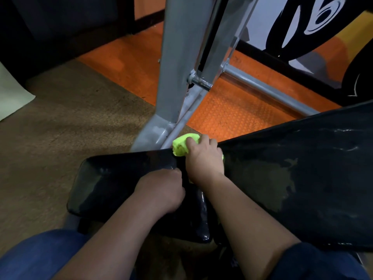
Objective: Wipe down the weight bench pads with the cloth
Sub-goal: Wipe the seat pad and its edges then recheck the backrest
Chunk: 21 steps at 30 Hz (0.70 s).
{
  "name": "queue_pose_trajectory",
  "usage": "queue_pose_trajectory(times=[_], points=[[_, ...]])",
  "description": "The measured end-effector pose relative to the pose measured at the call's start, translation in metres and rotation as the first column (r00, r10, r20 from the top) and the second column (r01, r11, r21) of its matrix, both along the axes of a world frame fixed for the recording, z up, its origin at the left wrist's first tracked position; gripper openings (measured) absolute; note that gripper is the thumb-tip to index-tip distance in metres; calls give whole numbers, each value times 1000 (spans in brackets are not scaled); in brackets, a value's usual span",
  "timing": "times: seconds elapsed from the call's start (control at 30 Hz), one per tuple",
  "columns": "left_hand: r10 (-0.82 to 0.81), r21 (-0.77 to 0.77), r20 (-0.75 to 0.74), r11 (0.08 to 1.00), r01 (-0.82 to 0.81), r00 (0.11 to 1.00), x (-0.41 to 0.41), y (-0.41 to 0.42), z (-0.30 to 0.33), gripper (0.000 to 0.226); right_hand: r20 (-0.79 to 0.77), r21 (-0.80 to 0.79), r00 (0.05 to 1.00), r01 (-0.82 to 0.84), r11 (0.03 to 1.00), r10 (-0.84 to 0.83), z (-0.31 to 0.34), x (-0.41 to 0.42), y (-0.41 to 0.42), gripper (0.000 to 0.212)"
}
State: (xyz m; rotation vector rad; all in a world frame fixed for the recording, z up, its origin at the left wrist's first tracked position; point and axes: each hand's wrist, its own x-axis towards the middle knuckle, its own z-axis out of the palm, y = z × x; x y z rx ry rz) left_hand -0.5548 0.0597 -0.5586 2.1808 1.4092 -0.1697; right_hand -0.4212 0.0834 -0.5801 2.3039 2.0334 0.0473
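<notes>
A black seat pad [113,184] lies low in the middle of the view, and a larger black back pad [298,170] slopes up to the right, with worn, wet-looking patches. My right hand [203,158] grips a bunched lime-green cloth [182,146] at the far end of the gap between the two pads. My left hand [163,190] rests on the seat pad beside that gap, fingers curled under at the pad's edge; what they touch is hidden.
A grey steel upright [173,67] of the bench frame rises just beyond the cloth, with a grey crossbar [268,89] running right. Orange dotted rubber flooring [232,114] lies behind, brown carpet [66,128] to the left. My blue-clad knee [40,257] is at bottom left.
</notes>
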Motion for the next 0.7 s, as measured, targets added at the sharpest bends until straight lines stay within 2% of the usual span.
queue_pose_trajectory(times=[0.13, 0.23, 0.4, 0.47, 0.57, 0.7], points=[[10, -9, 37, 1000, -10, 999, -8, 1, 1, 8, -27, -26, 999, -48, 999, 47, -5, -2, -15, 38], [27, 6, 50, 1000, -28, 998, -15, 1, 0, 9, -28, 5, 999, 24, 1000, -24, -3, -3, -7, 37], [5, -14, 53, 1000, -4, 999, -21, 1, 1, 7, -30, -59, 996, -88, 994, 87, -6, -11, -20, 51], [16, -14, 56, 1000, -15, 998, -23, 2, 2, 8, -22, -39, 999, -34, 999, 34, -6, -5, -18, 52], [29, -26, 48, 999, -28, 998, -24, 3, 3, 9, -53, -32, 998, 38, 999, -40, -2, -16, -11, 43], [37, -41, 44, 999, -35, 998, -27, 3, 10, 11, -50, -41, 998, -47, 998, 45, -5, -11, -32, 55]])
